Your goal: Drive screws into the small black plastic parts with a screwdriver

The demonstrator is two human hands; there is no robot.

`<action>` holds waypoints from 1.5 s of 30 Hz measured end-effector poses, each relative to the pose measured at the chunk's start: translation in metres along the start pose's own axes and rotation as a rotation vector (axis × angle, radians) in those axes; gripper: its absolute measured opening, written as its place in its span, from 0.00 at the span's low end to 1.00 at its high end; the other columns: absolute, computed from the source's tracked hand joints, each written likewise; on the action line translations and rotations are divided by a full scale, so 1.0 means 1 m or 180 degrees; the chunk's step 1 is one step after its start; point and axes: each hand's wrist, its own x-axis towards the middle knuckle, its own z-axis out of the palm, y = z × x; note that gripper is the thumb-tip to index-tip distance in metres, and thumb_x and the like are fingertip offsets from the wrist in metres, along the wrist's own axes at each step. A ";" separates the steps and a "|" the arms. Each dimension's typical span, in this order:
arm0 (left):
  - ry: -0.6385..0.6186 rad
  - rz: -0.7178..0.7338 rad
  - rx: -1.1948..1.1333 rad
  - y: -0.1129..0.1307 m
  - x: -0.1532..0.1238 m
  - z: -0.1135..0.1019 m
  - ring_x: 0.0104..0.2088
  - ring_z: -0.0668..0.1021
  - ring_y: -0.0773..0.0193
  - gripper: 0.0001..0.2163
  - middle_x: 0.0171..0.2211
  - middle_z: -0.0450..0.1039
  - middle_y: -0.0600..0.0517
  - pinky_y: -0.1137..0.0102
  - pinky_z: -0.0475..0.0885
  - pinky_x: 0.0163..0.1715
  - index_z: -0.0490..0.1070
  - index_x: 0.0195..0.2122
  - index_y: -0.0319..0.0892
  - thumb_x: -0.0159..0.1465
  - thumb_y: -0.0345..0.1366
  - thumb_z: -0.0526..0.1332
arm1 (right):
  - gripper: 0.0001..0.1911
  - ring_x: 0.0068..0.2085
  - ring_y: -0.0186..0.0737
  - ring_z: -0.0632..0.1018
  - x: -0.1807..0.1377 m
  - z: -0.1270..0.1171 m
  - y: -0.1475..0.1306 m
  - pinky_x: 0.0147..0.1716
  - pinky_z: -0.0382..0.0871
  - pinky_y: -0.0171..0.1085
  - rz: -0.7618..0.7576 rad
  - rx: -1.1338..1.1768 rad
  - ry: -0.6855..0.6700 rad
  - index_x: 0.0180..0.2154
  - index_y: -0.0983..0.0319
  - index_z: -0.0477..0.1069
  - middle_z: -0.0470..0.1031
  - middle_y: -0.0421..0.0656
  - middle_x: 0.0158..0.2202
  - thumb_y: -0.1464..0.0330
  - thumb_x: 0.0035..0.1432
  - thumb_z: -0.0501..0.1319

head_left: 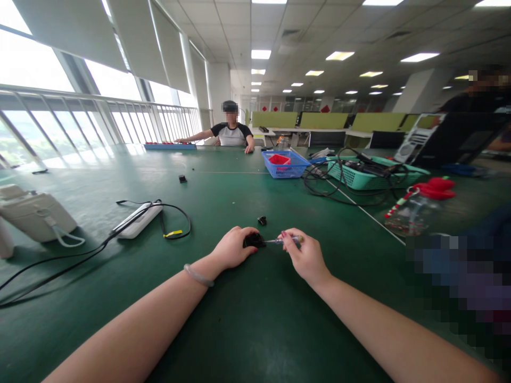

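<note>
Left hand (pixel 233 247): I saw its fingers clamped around a small black block (pixel 255 241), seemingly steadying it.
Right hand (pixel 304 254): fingers gripped a slim, clear-handled metal screwdriver (pixel 274 242), tip at the block, probably for control.
Beyond left fingertips: a tiny black fitting (pixel 262 220) lay apart.

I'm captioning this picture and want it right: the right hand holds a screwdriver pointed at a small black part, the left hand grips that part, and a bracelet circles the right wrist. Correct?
Not quite: the bracelet circles the left wrist, as the head view shows. The right hand does hold a screwdriver pointed at a small black part, and the left hand grips that part.
</note>
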 end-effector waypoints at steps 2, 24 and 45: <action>0.0001 -0.0051 0.0010 0.000 0.000 -0.001 0.44 0.76 0.55 0.21 0.41 0.75 0.49 0.61 0.71 0.48 0.71 0.51 0.48 0.55 0.39 0.66 | 0.18 0.26 0.38 0.75 0.001 -0.001 0.001 0.28 0.66 0.35 0.0031 0.0092 0.0004 0.29 0.60 0.72 0.73 0.41 0.23 0.59 0.66 0.52; -0.0098 0.0073 0.0023 -0.003 0.001 0.000 0.45 0.75 0.55 0.24 0.43 0.75 0.48 0.62 0.70 0.49 0.69 0.54 0.48 0.55 0.38 0.67 | 0.09 0.38 0.42 0.75 -0.005 -0.005 -0.006 0.39 0.69 0.40 -0.0667 -0.0175 -0.0606 0.36 0.57 0.74 0.77 0.41 0.33 0.66 0.65 0.55; -0.0013 0.0252 0.0053 -0.003 -0.002 0.003 0.48 0.73 0.54 0.23 0.46 0.74 0.48 0.60 0.69 0.51 0.65 0.56 0.48 0.60 0.39 0.62 | 0.09 0.35 0.39 0.74 -0.004 -0.009 -0.006 0.37 0.66 0.38 -0.0990 -0.0179 -0.0676 0.37 0.57 0.73 0.77 0.40 0.33 0.64 0.65 0.55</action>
